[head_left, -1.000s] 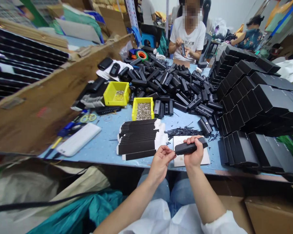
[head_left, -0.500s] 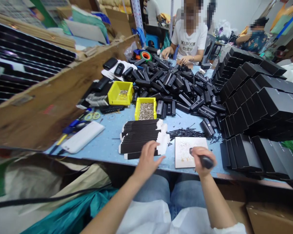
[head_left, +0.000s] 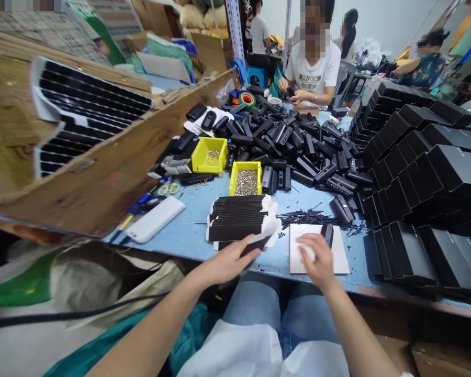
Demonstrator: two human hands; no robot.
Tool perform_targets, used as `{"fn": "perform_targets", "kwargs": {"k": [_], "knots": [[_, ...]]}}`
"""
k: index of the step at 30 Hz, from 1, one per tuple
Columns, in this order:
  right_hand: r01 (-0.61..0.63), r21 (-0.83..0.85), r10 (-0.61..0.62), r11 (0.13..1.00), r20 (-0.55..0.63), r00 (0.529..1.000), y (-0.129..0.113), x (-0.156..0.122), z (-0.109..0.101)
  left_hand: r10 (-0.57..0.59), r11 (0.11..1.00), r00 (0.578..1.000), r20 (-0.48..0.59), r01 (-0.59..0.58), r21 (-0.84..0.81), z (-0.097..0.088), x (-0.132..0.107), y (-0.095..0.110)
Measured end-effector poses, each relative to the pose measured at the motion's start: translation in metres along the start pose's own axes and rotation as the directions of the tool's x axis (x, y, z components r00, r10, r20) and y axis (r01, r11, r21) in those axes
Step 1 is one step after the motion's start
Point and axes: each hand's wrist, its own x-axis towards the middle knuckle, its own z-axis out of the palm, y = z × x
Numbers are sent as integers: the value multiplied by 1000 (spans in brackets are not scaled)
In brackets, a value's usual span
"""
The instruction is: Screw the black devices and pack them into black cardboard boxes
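Observation:
My left hand (head_left: pixel 228 263) pinches a flat black folded sleeve (head_left: pixel 259 242) at the near edge of a stack of such sleeves (head_left: pixel 239 217). My right hand (head_left: pixel 316 260) rests on a white card (head_left: pixel 339 256) at the table's front edge. Its fingers curl around the lower end of a slim black device (head_left: pixel 328 233), which sticks out beyond them onto the card. The hand is slightly blurred.
Two yellow bins of small screws (head_left: pixel 246 180) (head_left: pixel 210 155) stand behind the sleeves. A heap of black devices (head_left: pixel 298 146) covers the middle of the blue table (head_left: pixel 188 235). Black boxes (head_left: pixel 424 173) pile up at right, with thin black pins (head_left: pixel 304 216) nearby. A white slab (head_left: pixel 156 219) lies left. A person (head_left: pixel 313 73) works opposite.
My right hand has brought the black device down from the air onto the white card. My left hand let go of it, reached to the sleeve stack and took hold of one sleeve.

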Motion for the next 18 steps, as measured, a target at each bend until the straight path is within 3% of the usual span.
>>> {"fn": "perform_targets", "kwargs": {"k": [2, 4, 6, 8, 10, 13, 15, 17, 18], "knots": [[171, 19, -172, 985, 78, 982, -34, 1, 7, 56, 965, 991, 120, -23, -261, 16, -6, 9], [204, 46, -209, 978, 124, 970, -52, 4, 10, 132, 882, 965, 225, -11, -472, 34, -8, 3], [185, 121, -210, 975, 253, 944, -55, 6, 7, 150, 825, 963, 226, 4, -565, 48, -8, -12], [110, 202, -187, 973, 417, 890, -48, 6, 0, 50, 876, 992, 115, 11, -482, 52, -9, -25], [-25, 261, -111, 965, 492, 863, -40, 5, -6, -9, 950, 1000, -17, 3, -313, 48, -11, -28], [-277, 405, 84, 871, 433, 897, -31, 4, -2, 174, 979, 984, -26, -176, -105, 38, -13, -12], [-398, 506, 153, 765, 458, 876, -30, 4, 5, 317, 948, 948, 22, -316, -31, 38, -11, 3], [-449, 538, 146, 713, 512, 846, -32, 5, 10, 344, 939, 938, 33, -343, -29, 45, -7, 13], [-422, 546, 114, 723, 509, 853, -33, 5, 11, 309, 950, 951, -1, -309, -43, 51, -4, 15]]}}
